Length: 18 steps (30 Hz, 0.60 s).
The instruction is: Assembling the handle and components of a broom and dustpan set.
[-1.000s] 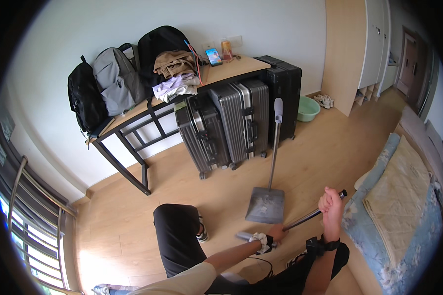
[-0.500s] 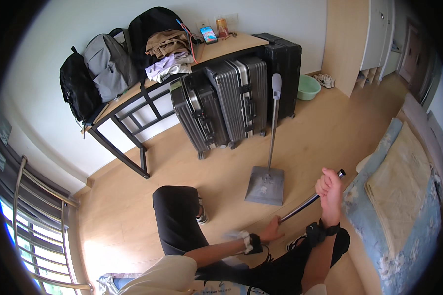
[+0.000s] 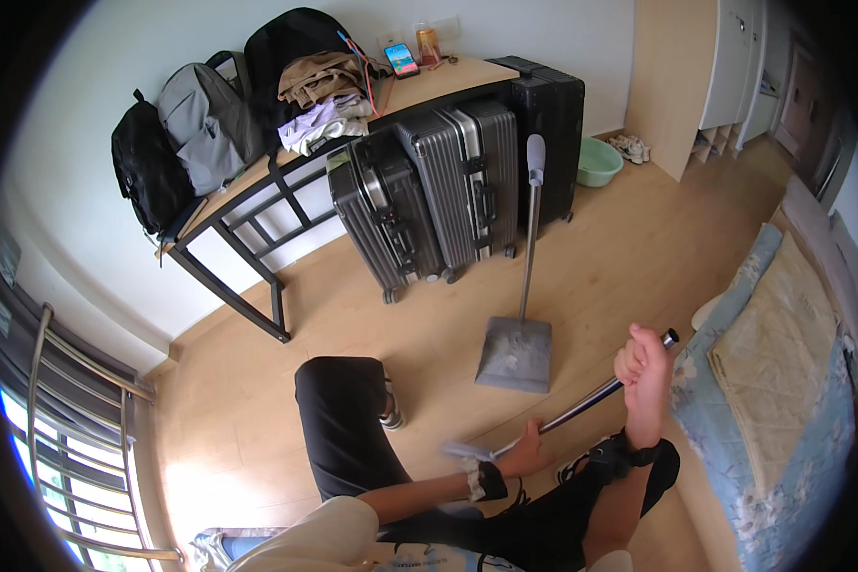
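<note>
My right hand (image 3: 644,360) is closed round a shiny metal pole, the handle of a broom (image 3: 582,402), near its dark-capped end. Lower down, my left hand (image 3: 522,452) grips the same pole. The broom's greyish head shows, smeared by motion, just beyond my left wrist, low over the floor; its lower side is partly hidden by the forearm. Ahead of my hands stands a grey dustpan (image 3: 515,357) on the floor, its long handle upright and topped by a pale grip. Neither hand touches it.
A bed (image 3: 763,381) with a blue floral cover lies at right. Ahead are black suitcases (image 3: 458,186) beside a desk (image 3: 448,91) holding backpacks and clothes. A green basin (image 3: 599,164) sits beyond the suitcases. Metal rails (image 3: 76,448) stand at left by the window.
The broom head has come into clearer view left of my left hand. My right hand and the pole's capped end have shifted slightly right. The dustpan stays put.
</note>
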Each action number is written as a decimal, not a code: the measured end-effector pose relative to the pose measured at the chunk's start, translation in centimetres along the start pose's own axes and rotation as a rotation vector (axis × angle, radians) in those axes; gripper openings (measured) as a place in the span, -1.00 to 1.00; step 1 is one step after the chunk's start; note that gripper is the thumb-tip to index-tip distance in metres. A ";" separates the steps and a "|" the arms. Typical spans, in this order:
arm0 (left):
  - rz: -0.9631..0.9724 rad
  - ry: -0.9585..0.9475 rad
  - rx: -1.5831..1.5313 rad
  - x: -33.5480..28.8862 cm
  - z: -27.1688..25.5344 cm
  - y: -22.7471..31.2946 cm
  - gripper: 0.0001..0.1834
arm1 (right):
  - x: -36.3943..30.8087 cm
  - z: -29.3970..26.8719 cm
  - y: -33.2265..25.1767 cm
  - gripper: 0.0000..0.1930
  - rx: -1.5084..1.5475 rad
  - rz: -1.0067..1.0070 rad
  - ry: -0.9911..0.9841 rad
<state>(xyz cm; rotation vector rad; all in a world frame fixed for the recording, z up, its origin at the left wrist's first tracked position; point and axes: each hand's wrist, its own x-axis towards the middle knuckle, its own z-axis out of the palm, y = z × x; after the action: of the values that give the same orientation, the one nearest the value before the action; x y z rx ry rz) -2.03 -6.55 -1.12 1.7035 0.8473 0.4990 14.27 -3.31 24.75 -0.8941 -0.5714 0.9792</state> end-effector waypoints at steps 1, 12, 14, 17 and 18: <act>0.001 -0.001 0.006 0.4 0.0 -0.6 -0.18 | 0.3 0.3 0.5 -0.57 -0.001 0.029 0.018; -0.077 -0.105 0.124 4.3 -1.1 1.3 -0.34 | -0.3 -0.4 -0.5 -0.56 -0.041 -0.137 0.159; 0.007 -0.019 0.078 2.3 -1.0 0.8 -0.33 | -0.8 0.2 -0.7 -0.62 0.061 -0.077 0.133; -0.095 -0.042 0.024 -0.1 -0.9 2.2 -0.36 | -0.3 -0.6 0.4 -0.62 0.065 0.086 0.045; -0.092 -0.049 0.026 0.1 -0.6 2.1 -0.36 | -0.2 -0.7 0.6 -0.62 0.066 0.080 0.051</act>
<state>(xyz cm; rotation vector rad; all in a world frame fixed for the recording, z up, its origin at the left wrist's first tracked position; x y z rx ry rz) -1.80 -6.31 1.09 1.6856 0.8957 0.3845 14.42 -3.57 23.84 -0.8861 -0.4606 1.0393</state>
